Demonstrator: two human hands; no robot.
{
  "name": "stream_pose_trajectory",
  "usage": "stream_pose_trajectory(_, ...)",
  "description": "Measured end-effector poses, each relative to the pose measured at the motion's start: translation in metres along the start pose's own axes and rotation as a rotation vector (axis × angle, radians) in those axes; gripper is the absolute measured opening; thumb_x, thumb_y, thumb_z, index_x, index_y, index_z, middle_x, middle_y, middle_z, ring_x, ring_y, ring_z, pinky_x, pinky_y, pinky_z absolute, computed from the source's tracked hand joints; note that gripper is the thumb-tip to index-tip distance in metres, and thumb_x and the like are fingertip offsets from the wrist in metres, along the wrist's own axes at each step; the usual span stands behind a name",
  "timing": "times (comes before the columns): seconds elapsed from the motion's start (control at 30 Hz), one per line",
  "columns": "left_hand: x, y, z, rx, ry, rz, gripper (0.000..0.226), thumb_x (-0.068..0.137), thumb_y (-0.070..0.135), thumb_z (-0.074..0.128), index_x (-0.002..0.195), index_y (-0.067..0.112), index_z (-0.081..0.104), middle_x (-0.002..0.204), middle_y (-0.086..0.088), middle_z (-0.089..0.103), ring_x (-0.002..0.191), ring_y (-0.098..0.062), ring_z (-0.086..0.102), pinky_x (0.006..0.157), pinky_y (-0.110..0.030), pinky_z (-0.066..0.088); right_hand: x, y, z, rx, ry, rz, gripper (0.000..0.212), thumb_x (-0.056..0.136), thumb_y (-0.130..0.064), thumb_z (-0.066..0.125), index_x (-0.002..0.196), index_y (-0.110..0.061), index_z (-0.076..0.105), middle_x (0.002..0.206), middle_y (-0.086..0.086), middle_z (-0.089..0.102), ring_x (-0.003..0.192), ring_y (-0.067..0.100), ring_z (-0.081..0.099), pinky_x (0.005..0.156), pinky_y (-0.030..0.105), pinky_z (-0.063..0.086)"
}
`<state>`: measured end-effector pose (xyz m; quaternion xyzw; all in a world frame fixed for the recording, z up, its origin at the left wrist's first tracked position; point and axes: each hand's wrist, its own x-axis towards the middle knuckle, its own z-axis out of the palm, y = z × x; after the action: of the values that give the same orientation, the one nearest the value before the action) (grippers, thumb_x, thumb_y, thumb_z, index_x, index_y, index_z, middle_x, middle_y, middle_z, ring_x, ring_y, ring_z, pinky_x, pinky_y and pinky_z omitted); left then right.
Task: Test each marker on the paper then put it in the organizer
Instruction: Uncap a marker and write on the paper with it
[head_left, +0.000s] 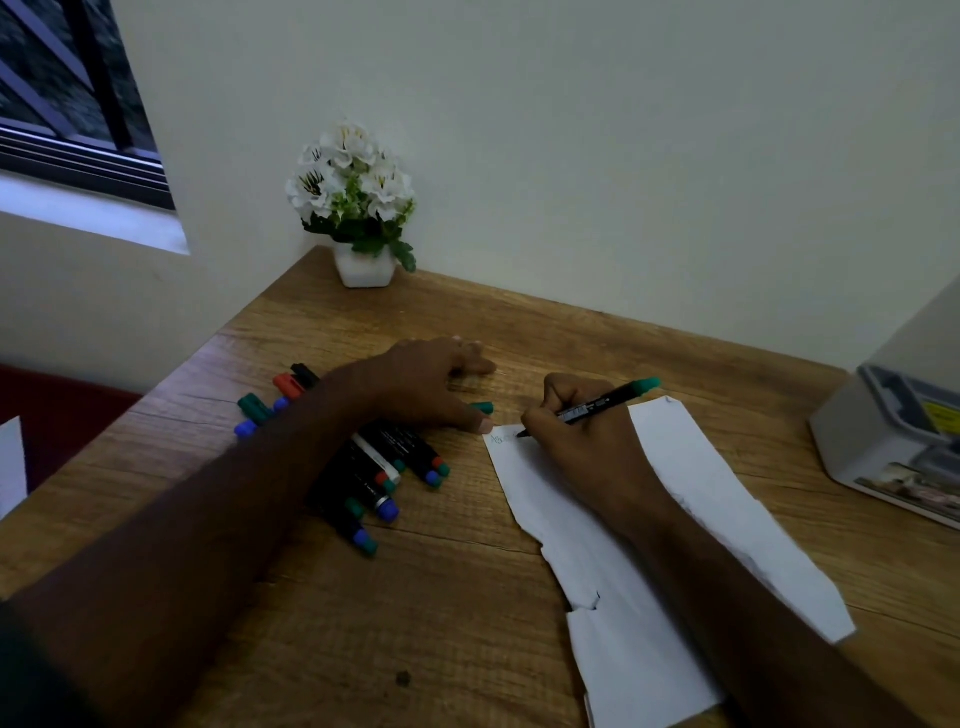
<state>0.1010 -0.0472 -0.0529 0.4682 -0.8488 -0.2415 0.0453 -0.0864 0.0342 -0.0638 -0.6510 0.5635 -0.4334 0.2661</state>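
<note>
My right hand grips a black marker with a green end, its tip touching the top left corner of a white sheet of paper, where faint green writing shows. My left hand rests flat on the wooden table, fingers spread, thumb beside the paper's corner. A green cap lies just beyond that thumb. A heap of markers with blue, green and red caps lies under and beside my left forearm; a few more markers stick out on its far side.
A grey box-like unit stands at the table's right edge. A white pot of white flowers sits in the far corner against the wall. A window is at the upper left. The table ends at the left, with a white sheet beyond.
</note>
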Motion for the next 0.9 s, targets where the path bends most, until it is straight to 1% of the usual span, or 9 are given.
stream_pose_trajectory(0.17,0.000,-0.001,0.001,-0.006,-0.003,-0.002,0.079,0.077,0.055,0.069,0.146,0.036,0.033,0.161,0.010,0.014,0.149,-0.013,0.006,0.120,-0.043,0.013,-0.001,-0.001,0.000,0.032,0.021,0.029,0.028,0.085,-0.003,0.063,0.062,-0.009,0.048,0.058,0.002,0.049,0.053,0.003,0.042,0.049,0.013,0.035)
stream_pose_trajectory(0.4,0.000,0.000,0.001,0.000,0.008,0.002,0.080,0.077,0.054,0.069,0.146,0.035,0.034,0.161,0.009,0.015,0.149,-0.013,0.006,0.120,-0.043,0.013,0.001,0.001,0.001,0.049,0.000,0.028,0.039,0.084,0.001,0.062,0.055,-0.015,0.040,0.051,-0.005,0.041,0.049,0.003,0.038,0.047,0.013,0.031)
stream_pose_trajectory(0.5,-0.001,-0.001,0.000,-0.055,0.054,0.001,0.078,0.073,0.053,0.075,0.141,0.036,0.042,0.158,0.006,0.025,0.146,-0.016,0.018,0.116,-0.039,0.025,0.000,-0.001,-0.003,0.101,0.004,0.073,0.030,0.087,-0.003,0.060,0.062,-0.010,0.046,0.056,-0.002,0.046,0.052,0.001,0.045,0.050,0.011,0.037)
stream_pose_trajectory(0.57,-0.004,0.002,-0.002,-0.084,0.123,0.018,0.068,0.069,0.049,0.079,0.131,0.032,0.055,0.150,0.004,0.039,0.138,-0.016,0.034,0.107,-0.033,0.034,0.000,-0.001,-0.007,0.161,0.008,0.107,0.022,0.091,-0.009,0.058,0.069,-0.009,0.052,0.063,0.000,0.053,0.060,-0.001,0.052,0.059,0.014,0.042)
stream_pose_trajectory(0.63,-0.007,0.005,-0.003,-0.080,0.185,0.080,0.049,0.068,0.043,0.082,0.111,0.026,0.069,0.141,0.003,0.051,0.129,-0.013,0.044,0.100,-0.027,0.038,0.001,0.003,-0.011,0.226,0.002,0.118,0.017,0.092,-0.013,0.057,0.075,-0.012,0.054,0.070,0.002,0.057,0.070,0.007,0.054,0.069,0.026,0.044)
stream_pose_trajectory(0.7,-0.008,0.007,-0.003,-0.124,0.198,0.137,0.033,0.068,0.033,0.084,0.097,0.020,0.075,0.133,0.002,0.059,0.123,-0.010,0.051,0.095,-0.023,0.040,0.000,0.003,-0.014,0.293,0.004,0.127,0.010,0.090,-0.015,0.059,0.080,-0.013,0.056,0.076,0.008,0.060,0.075,0.014,0.054,0.073,0.035,0.044)
stream_pose_trajectory(0.8,-0.008,0.009,0.000,-0.151,0.204,0.196,0.024,0.069,0.024,0.085,0.090,0.018,0.075,0.127,0.004,0.063,0.115,-0.003,0.054,0.094,-0.021,0.044,-0.002,0.001,-0.018,0.350,0.039,0.115,0.014,0.089,-0.016,0.063,0.081,-0.006,0.057,0.081,0.015,0.061,0.074,0.014,0.054,0.075,0.038,0.042)
stream_pose_trajectory(0.83,-0.008,0.010,0.000,-0.166,0.232,0.211,0.023,0.069,0.023,0.085,0.090,0.018,0.075,0.124,0.006,0.064,0.112,0.000,0.055,0.092,-0.017,0.044,-0.003,-0.001,-0.020,0.367,0.042,0.097,0.016,0.089,-0.017,0.063,0.079,-0.006,0.058,0.078,0.012,0.062,0.072,0.011,0.055,0.075,0.038,0.042)
stream_pose_trajectory(0.9,-0.008,0.013,0.000,-0.229,0.313,0.253,0.021,0.071,0.018,0.083,0.090,0.016,0.074,0.113,0.008,0.069,0.101,0.003,0.059,0.082,-0.004,0.040,-0.003,-0.003,-0.024,0.396,0.040,0.050,0.017,0.089,-0.016,0.059,0.074,-0.007,0.057,0.072,0.004,0.067,0.068,0.007,0.057,0.074,0.034,0.042)
